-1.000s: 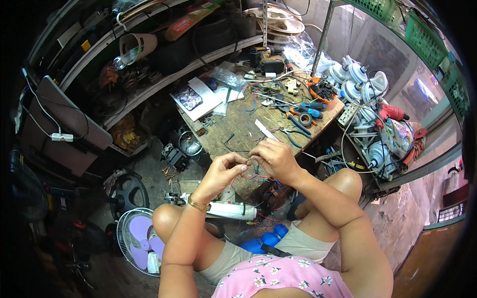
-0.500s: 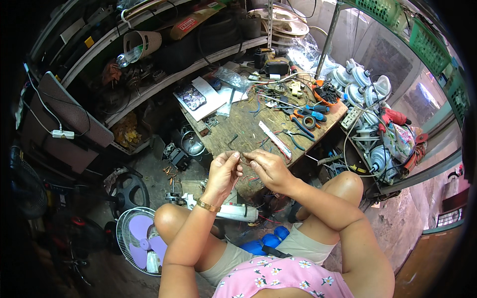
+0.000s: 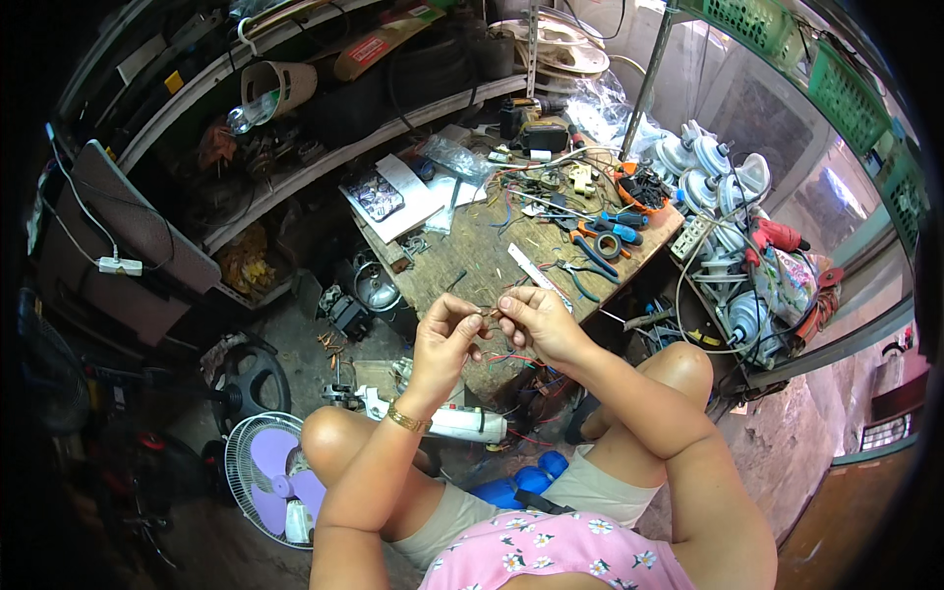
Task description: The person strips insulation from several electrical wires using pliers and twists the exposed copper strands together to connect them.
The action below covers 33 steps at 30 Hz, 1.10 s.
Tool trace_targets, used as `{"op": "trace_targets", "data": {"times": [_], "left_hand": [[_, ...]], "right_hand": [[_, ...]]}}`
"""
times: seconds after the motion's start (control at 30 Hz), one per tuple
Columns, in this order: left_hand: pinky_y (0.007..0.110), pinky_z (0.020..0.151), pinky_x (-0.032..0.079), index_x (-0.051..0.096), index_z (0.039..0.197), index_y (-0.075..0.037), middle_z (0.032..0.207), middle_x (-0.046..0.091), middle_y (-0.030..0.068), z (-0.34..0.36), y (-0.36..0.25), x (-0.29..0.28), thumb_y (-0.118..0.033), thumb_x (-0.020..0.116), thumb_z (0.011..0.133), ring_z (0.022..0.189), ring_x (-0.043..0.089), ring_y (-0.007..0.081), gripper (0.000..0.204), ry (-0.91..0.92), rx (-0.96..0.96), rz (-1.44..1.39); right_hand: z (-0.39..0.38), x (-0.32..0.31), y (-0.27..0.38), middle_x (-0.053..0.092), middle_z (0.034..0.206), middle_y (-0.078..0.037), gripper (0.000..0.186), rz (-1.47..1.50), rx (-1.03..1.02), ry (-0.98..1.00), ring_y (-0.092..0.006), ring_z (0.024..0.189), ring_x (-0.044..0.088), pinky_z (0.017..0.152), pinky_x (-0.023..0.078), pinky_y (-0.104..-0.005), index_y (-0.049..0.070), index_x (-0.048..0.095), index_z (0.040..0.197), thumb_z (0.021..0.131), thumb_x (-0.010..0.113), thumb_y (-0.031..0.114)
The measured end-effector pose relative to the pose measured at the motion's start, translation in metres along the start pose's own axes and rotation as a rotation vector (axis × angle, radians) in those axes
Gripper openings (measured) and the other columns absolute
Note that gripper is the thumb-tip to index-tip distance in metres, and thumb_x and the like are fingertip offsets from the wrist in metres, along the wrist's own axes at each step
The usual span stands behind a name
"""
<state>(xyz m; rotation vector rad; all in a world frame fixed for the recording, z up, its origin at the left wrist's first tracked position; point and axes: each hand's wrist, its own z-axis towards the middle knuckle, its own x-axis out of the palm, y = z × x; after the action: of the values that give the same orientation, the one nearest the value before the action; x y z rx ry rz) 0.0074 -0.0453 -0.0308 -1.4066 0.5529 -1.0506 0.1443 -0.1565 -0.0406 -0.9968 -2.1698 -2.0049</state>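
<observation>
at the far left, a round fan with purple plastic blades and a white wire guard (image 3: 282, 486) stands on the floor, near a black steering wheel (image 3: 241, 395). next, the person's left hand (image 3: 450, 334), a gold-coloured bracelet (image 3: 405, 419) at its wrist, has thumb and forefinger pinched together on a thin, copper-brown strand (image 3: 492, 313), held up in front of the near edge of a worn, brown wooden table (image 3: 462, 261). the right hand (image 3: 536, 320) pinches the strand's other side, fingers curled; its ends are too fine to make out. farther right on the table lie a flat white strip (image 3: 539, 275), dark-handled pliers (image 3: 590, 280) and a dark roll of tape (image 3: 619, 248).
</observation>
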Motion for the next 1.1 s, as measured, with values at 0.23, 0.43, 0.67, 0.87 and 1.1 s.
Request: {"op": "trace_targets", "data": {"times": [0.23,0.43,0.67,0.87,1.1], "left_hand": [[0.020,0.052,0.042,0.051,0.103,-0.004,0.082,0.061,0.0051,0.000,-0.011,-0.015,-0.033,0.053,0.091,0.069,0.058,0.0101,0.032,0.346,-0.263,-0.102],[0.019,0.043,0.036,0.059,0.092,-0.003,0.069,0.058,0.0026,-0.006,0.000,-0.021,-0.036,0.051,0.092,0.053,0.051,0.0068,0.034,0.383,-0.471,-0.027],[0.024,0.046,0.034,0.058,0.076,-0.018,0.061,0.043,-0.0061,0.002,-0.033,-0.026,-0.021,0.062,0.070,0.054,0.046,0.0087,0.008,0.535,0.993,1.581],[0.021,0.046,0.031,0.062,0.080,-0.016,0.060,0.041,-0.0070,-0.012,-0.044,-0.033,-0.025,0.061,0.079,0.054,0.041,0.0063,0.010,0.747,0.847,1.452],[0.017,0.046,0.030,0.061,0.090,-0.005,0.061,0.050,-0.0029,-0.027,-0.040,-0.036,-0.036,0.051,0.092,0.050,0.040,0.0043,0.033,0.571,-0.839,0.109]], "right_hand": [[-0.009,0.000,0.017,0.058,0.065,-0.005,0.009,-0.816,-0.677,0.055,-0.0162,0.052,0.053,0.048,0.043,-0.0277,0.003,0.061,0.085,0.084,0.060,0.012],[-0.023,0.008,0.022,0.060,0.072,-0.010,0.006,-1.307,-1.018,0.126,-0.0262,0.069,0.061,0.063,0.048,-0.0330,0.003,0.061,0.077,0.073,0.065,0.007],[-0.021,-0.006,-0.027,0.048,0.060,0.004,0.018,0.257,0.475,0.326,-0.0055,0.047,0.039,0.043,0.032,-0.0218,0.004,0.058,0.087,0.090,0.057,0.022],[-0.041,0.015,-0.023,0.047,0.058,0.004,0.014,-0.193,0.271,0.316,-0.0062,0.047,0.042,0.044,0.033,-0.0214,0.004,0.058,0.088,0.090,0.056,0.018],[-0.047,0.010,0.012,0.058,0.077,-0.009,0.013,-1.266,-1.059,0.383,-0.0239,0.070,0.057,0.059,0.045,-0.0341,0.003,0.061,0.089,0.077,0.062,0.009]]}}
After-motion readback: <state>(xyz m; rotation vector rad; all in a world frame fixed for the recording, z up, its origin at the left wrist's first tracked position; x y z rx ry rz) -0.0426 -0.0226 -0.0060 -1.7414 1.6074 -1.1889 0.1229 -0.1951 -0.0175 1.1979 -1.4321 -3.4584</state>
